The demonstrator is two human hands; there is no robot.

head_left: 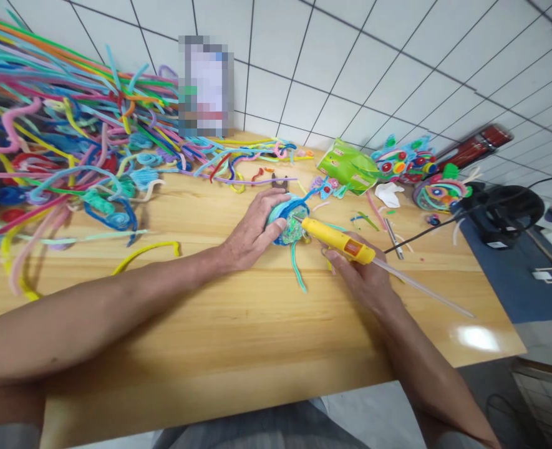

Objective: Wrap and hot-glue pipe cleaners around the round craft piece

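- Grey clothing (257,430) lay at the bottom edge; bare forearms reached in from both sides over the wooden table (238,337).
- Right hand (364,274): wrapped around the handle of a yellow glue gun (334,238). Trigger pressure could not be told. Clear glue stick (425,290) protruded from its rear.
- Left hand (257,231): grasped a round blue piece (294,232), thumb over the near rim, fingers along the far side.
- Piece position: mid-table, between the hands, its greenish centre facing the camera. Nozzle pointed into that centre; actual contact unclear. Turquoise strand (297,268) trailed from beneath, toward the camera.
- Step in hand, by judgement: gluing at the centre. Next move seemed to call for a firm left hold, a steady nozzle and a thumb clear of the hot tip.
- Beyond, left: tangled heap of fuzzy stems (79,125).
- Beyond, right: white tissue (388,194), green packet (345,165), colourful decorated figures (400,165) beside it.
- Farthest: white tiled wall (280,56).
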